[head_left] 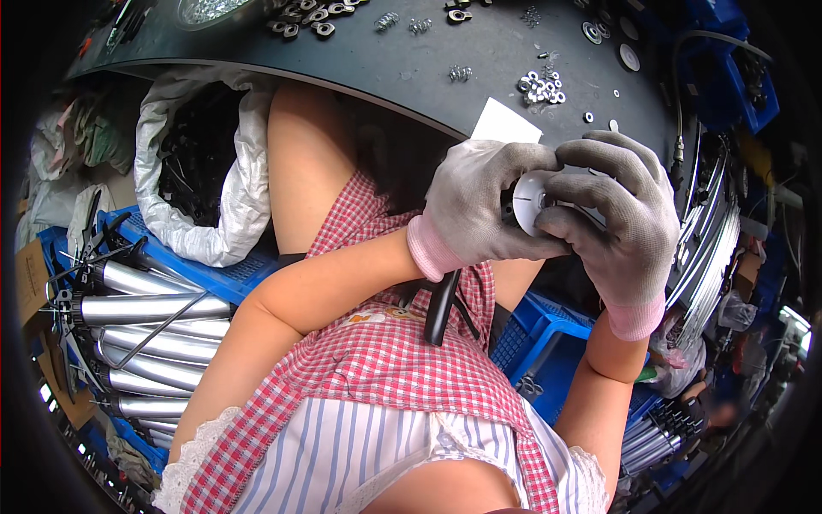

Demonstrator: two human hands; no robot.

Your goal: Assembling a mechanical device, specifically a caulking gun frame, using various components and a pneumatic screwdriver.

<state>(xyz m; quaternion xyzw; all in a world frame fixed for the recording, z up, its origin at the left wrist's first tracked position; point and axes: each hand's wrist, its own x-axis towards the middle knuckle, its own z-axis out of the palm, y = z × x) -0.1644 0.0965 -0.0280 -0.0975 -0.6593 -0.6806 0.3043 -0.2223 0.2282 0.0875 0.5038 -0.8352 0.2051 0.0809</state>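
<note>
Both my hands wear grey gloves with pink cuffs and meet above the near edge of the dark table. Between them is a white round disc [528, 203] with a slit in its face. My left hand [484, 201] curls around it from the left, thumb below and fingers above. My right hand [618, 206] is closed on its right side with bent fingertips. What lies behind the disc is hidden by the gloves. A black tube-like handle [441, 308] shows below my left wrist; whether it joins the disc piece I cannot tell.
On the dark table [385, 77] lie small white rings [541, 87], springs [461, 74], metal clamp-like parts [312, 15] and a white card [507, 122]. At left stand a white sack [248, 193] of black parts and silver tubes [141, 308] in a blue crate. Metal rods [715, 231] are at right.
</note>
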